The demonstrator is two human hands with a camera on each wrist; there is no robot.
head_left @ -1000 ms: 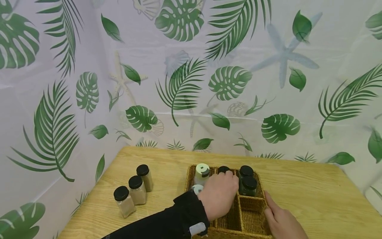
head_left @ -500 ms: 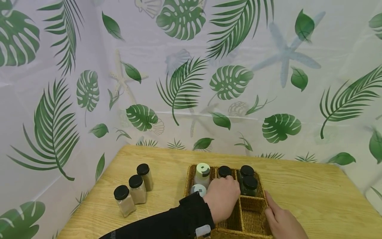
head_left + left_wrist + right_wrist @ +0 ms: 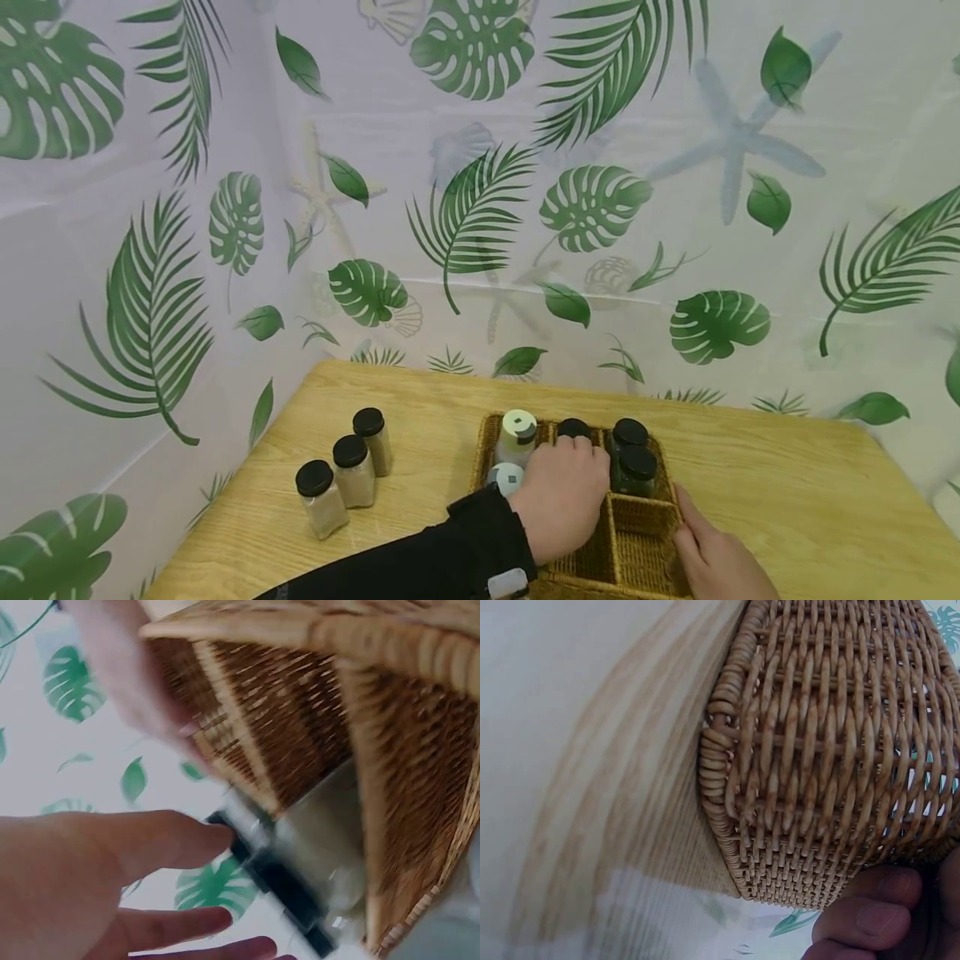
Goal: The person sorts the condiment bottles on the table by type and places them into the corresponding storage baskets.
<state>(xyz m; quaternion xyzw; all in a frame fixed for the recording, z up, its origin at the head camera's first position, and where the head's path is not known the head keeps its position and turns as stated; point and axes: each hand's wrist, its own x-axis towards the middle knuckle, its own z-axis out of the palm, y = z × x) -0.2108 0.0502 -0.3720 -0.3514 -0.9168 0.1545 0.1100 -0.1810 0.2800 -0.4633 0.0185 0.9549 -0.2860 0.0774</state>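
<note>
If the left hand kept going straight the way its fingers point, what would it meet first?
Probably the black-lidded jar in the basket's far middle compartment: the left hand's fingertips are right at its lid. Depth is unclear; they may already touch it.

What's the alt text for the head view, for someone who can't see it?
A person's left hand, in a black sleeve, reaches into a divided brown wicker basket holding dark-lidded and white-capped jars, while the right hand rests against the basket's right side. Three black-lidded clear jars of beige powder stand in a row to the left on the light wooden table, before a leaf-print curtain.
</note>
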